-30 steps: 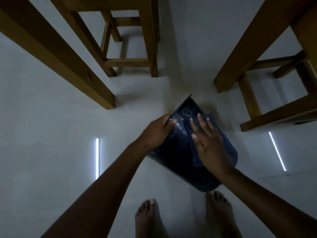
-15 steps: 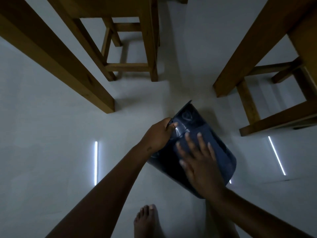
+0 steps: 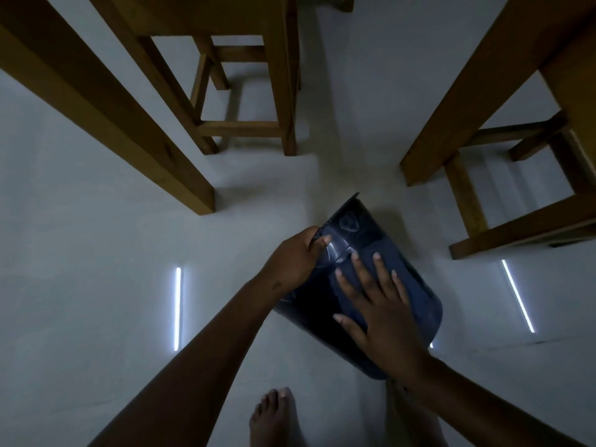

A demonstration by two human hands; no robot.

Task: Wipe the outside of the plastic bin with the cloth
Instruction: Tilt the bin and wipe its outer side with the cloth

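Note:
A dark blue plastic bin [image 3: 306, 312] lies tilted on the pale floor, its open rim pointing up and away from me. My left hand [image 3: 292, 258] grips the rim at the bin's upper left edge. My right hand [image 3: 379, 312] lies flat on the bin's outer wall with fingers spread, pressing a dark blue cloth [image 3: 392, 250] against it. Most of the cloth is hidden under the palm; only a fold shows past the fingertips.
Wooden table legs [image 3: 135, 130] slant in at the left and a second wooden frame [image 3: 458, 117] at the right. A wooden stool [image 3: 245, 127] stands behind. My bare feet [image 3: 277, 417] are just below the bin. Light strips reflect on the floor.
My right hand has slid with the cloth down the bin's wall toward me and slightly left. My left hand has kept its grip on the rim.

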